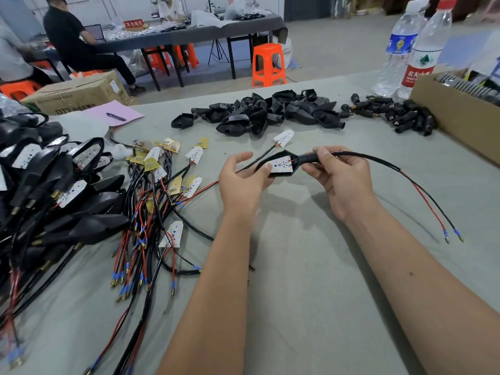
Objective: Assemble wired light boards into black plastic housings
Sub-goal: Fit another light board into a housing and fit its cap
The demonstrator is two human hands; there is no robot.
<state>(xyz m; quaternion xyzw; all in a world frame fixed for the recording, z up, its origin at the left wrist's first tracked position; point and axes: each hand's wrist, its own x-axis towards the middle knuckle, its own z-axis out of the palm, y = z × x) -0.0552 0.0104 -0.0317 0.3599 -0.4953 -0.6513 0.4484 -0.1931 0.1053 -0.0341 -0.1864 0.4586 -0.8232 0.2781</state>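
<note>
Between the two hands, above the grey table (311,266), a black housing (263,165) is held with its long axis running left to right. The left hand (242,178) cups its wide end from below, and the thumb presses on the white light board (281,165), which lies in the open face. The right hand (342,174) pinches the narrow stem (308,158), where the black cable (378,159) comes out and curves away to the right. The board looks almost seated, so I think the left thumb is the nearer one to push it flat. Empty housings (259,112) lie beyond, loose wired boards (162,185) to the left.
</note>
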